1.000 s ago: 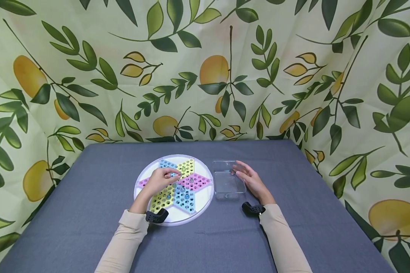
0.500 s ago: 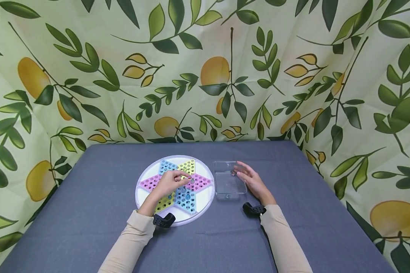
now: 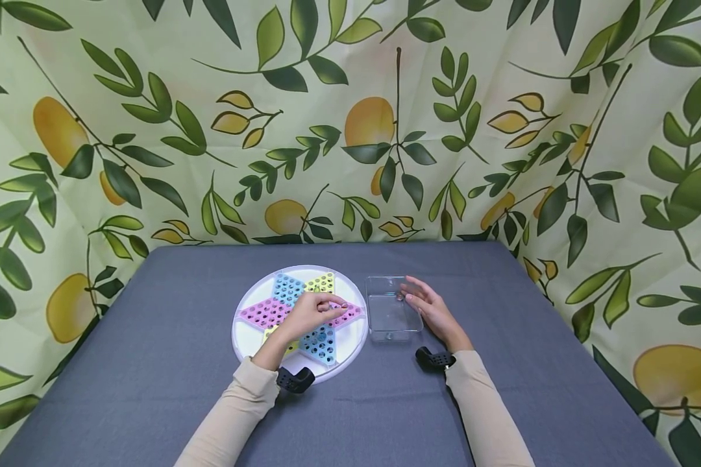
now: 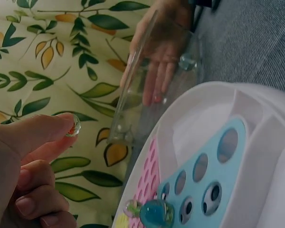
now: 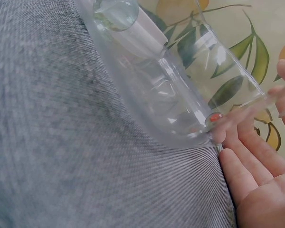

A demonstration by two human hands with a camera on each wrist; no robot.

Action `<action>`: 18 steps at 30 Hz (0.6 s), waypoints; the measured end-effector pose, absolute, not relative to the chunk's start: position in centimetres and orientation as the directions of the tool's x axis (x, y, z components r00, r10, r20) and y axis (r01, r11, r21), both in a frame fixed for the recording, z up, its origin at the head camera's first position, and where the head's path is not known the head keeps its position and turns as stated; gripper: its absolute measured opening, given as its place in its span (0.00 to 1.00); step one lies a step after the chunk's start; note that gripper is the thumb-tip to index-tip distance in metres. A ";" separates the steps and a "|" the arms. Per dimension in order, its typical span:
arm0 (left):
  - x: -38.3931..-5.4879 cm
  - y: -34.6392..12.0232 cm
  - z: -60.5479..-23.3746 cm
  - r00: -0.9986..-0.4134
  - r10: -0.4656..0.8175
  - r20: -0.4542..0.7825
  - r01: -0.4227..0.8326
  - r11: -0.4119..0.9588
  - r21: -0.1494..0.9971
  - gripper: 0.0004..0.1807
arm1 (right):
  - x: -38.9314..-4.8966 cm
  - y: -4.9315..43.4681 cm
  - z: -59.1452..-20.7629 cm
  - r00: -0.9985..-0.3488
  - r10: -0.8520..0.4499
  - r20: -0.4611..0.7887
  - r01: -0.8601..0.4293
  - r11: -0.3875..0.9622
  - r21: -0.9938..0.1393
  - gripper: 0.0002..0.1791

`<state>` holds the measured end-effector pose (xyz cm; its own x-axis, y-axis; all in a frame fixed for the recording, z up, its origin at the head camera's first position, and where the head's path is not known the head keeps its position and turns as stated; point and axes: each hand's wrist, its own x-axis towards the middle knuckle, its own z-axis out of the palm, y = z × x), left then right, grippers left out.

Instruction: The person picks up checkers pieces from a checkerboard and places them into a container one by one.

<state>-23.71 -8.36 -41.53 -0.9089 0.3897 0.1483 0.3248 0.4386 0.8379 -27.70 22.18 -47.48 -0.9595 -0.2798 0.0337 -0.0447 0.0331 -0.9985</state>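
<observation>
My left hand (image 3: pixel 311 314) is over the right part of a round white Chinese checkers board (image 3: pixel 348 335). Between thumb and index finger it pinches a clear glass marble (image 4: pixel 74 125) with an orange-red core, held above the board; the other fingers are curled in. A teal marble (image 4: pixel 154 213) sits on the blue section, beside a smaller-looking clear one (image 4: pixel 132 208). My right hand (image 3: pixel 431 310) rests against the right side of a clear plastic box (image 3: pixel 393 314), its fingers loosely extended along the wall. Inside the box lie a red-cored marble (image 5: pixel 213 118) and a pale clear marble (image 5: pixel 115 14).
The box stands just right of the board on a table with a grey-blue cloth (image 3: pixel 169 324). A fabric backdrop with leaves and fruit (image 3: pixel 327 84) rises behind the table and along its sides. Black straps with camera mounts (image 3: pixel 296 380) are on both wrists.
My left hand has moved right across the board, from near its middle to over the right pink section, still pinching the marble. The right hand and the box have stayed put.
</observation>
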 end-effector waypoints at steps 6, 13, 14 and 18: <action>-23.7 -7.4 -41.4 -0.907 0.398 0.137 0.320 0.439 0.840 0.12 | -27.6 22.3 -47.6 -0.958 -0.286 0.029 -0.043 0.042 -0.998 0.34; -23.9 -6.4 -41.6 -0.901 0.405 0.153 0.337 0.436 0.834 0.11 | -27.7 22.3 -47.6 -0.956 -0.291 0.016 -0.034 0.056 -0.998 0.34; -23.9 -6.3 -41.6 -0.899 0.408 0.159 0.345 0.436 0.832 0.11 | -27.7 22.3 -47.6 -0.956 -0.294 0.015 -0.033 0.058 -0.998 0.34; -24.0 -5.8 -41.7 -0.890 0.425 0.167 0.358 0.422 0.833 0.11 | -27.8 22.4 -47.5 -0.953 -0.303 0.017 -0.038 0.062 -0.997 0.34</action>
